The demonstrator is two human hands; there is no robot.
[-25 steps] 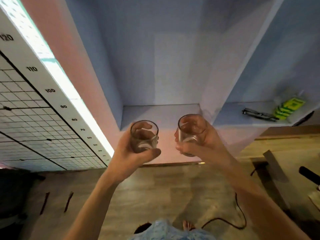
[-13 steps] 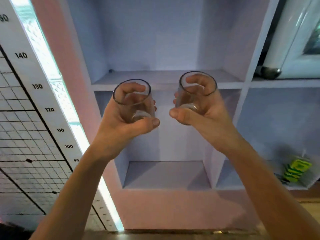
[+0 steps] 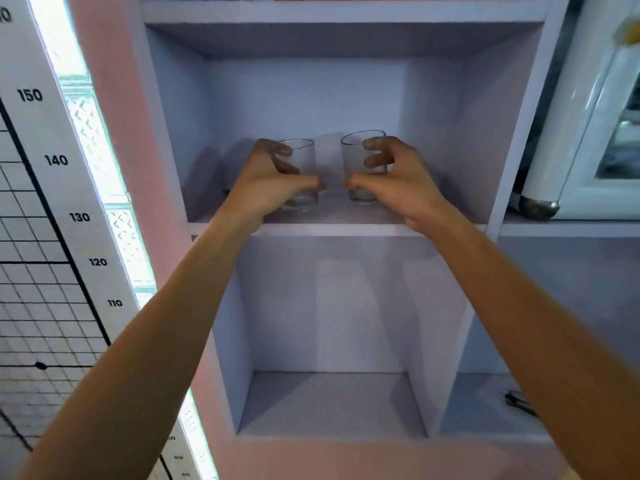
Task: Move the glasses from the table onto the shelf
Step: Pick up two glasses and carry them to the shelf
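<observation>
Two glasses at the shelf, neither let go yet
Left glass and right glass stand upright on or just above the shelf, side by side; left hand and right hand each curl fingers round one. Remaining, I judge: release; bench unseen

A single wide-angle view from the person's head faces almost level into a pale shelf unit, near enough that both forearms run from the lower corners up to mid-frame. The left hand round the left glass and the right hand round the right glass sit just above centre. A numbered grid chart bends down the left edge; a white appliance fills the upper right
</observation>
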